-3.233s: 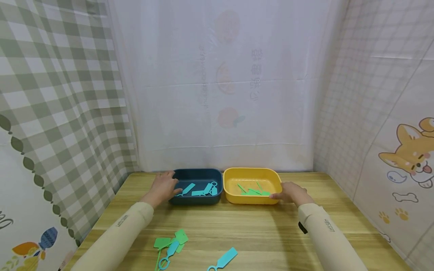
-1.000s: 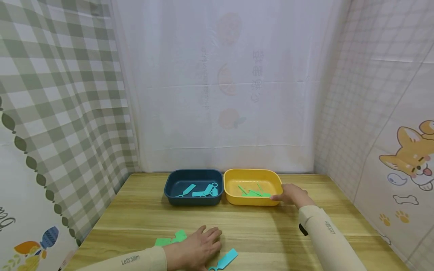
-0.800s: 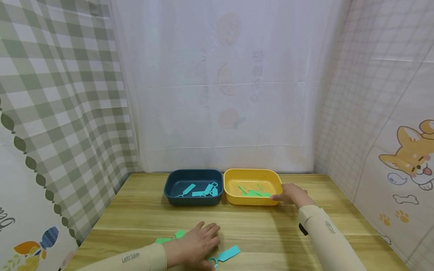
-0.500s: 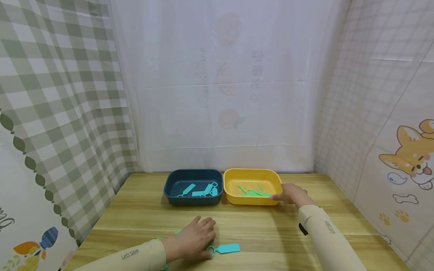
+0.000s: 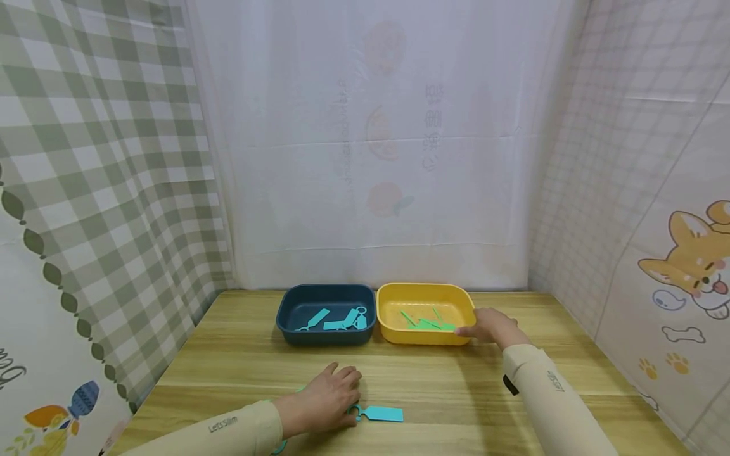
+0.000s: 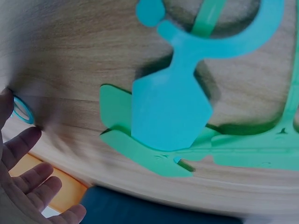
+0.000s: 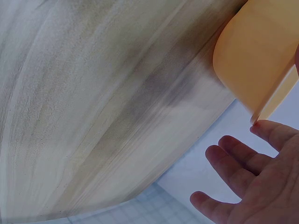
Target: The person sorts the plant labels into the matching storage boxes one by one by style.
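Observation:
My left hand [image 5: 325, 399] is low over the table, its thumb and index finger pinching the ring of a light-blue plastic tag [image 5: 384, 413]. That ring [image 6: 22, 110] shows between those two fingertips in the left wrist view, while the other fingers are spread. Beneath the wrist, a second blue tag [image 6: 170, 112] lies on several green tags [image 6: 252, 151], mostly hidden by the hand and sleeve in the head view. My right hand [image 5: 493, 326] touches the right front corner of the yellow bin [image 5: 424, 339], one fingertip at its rim and the other fingers loosely extended.
Left of the yellow bin, and right beside it, stands a dark blue bin [image 5: 326, 339] with several light-blue tags [image 5: 345, 322] inside. Green tags [image 5: 428, 324] lie in the yellow bin. Both bins are near the table's back edge, before a white curtain [image 5: 376, 190].
My left hand left the dark blue bin and came down to the loose blue tag, which has since turned and shifted away from the front edge. The right hand has stayed at the yellow bin.

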### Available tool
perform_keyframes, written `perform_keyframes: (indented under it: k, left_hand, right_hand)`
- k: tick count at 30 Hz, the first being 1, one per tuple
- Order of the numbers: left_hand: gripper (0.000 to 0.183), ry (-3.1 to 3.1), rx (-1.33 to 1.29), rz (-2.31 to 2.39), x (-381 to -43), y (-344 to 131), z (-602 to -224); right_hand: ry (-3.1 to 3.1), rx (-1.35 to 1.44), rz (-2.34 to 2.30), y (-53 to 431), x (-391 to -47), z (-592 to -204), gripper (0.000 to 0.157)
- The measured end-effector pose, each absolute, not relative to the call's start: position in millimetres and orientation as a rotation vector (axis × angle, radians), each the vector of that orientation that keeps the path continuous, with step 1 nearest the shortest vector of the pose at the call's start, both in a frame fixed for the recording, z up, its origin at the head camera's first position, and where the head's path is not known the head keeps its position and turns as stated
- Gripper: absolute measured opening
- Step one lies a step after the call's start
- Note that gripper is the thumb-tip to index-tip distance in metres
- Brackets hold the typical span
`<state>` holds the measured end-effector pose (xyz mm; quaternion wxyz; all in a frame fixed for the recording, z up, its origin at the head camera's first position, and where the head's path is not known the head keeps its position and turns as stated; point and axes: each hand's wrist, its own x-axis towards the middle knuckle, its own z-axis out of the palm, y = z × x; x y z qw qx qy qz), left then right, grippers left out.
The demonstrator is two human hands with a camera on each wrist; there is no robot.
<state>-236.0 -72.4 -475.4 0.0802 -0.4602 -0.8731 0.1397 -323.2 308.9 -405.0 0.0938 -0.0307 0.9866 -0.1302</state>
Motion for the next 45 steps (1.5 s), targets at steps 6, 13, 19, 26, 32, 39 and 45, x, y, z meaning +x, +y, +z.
perform_keyframes:
  k: [6, 13, 19, 26, 32, 39, 45]
  left_hand:
    - [0.030, -2.608, -1.387, 0.404, -237.1, -70.2, -475.2]
    - [0.034, -2.638, -1.381, 0.437, -237.8, -69.3, -471.0]
    - [0.034, -2.646, -1.390, 0.439, -238.6, -69.2, -471.1]
    - [0.033, -2.608, -1.383, 0.444, -237.3, -69.4, -471.7]
    - [0.033, -2.605, -1.384, 0.455, -236.7, -68.4, -471.3]
    - [0.033, -2.600, -1.404, 0.442, -237.3, -67.3, -470.8]
    - [0.029, -2.579, -1.416, 0.433, -238.0, -67.9, -468.0]
  right_hand:
    - [2.927, -0.097, -0.389, 310.1, -323.3, -405.1, 0.068]
    - [2.922, -0.099, -0.392, 309.9, -323.9, -406.0, 0.065]
    - [2.923, -0.093, -0.387, 310.1, -324.4, -406.0, 0.068]
    - [2.928, -0.099, -0.378, 310.4, -323.6, -406.7, 0.076]
    - [2.930, -0.106, -0.379, 310.4, -323.9, -405.6, 0.074]
    - [2.927, -0.102, -0.388, 309.9, -324.4, -405.3, 0.072]
    - [2.926, -0.099, -0.400, 309.6, -323.8, -405.2, 0.064]
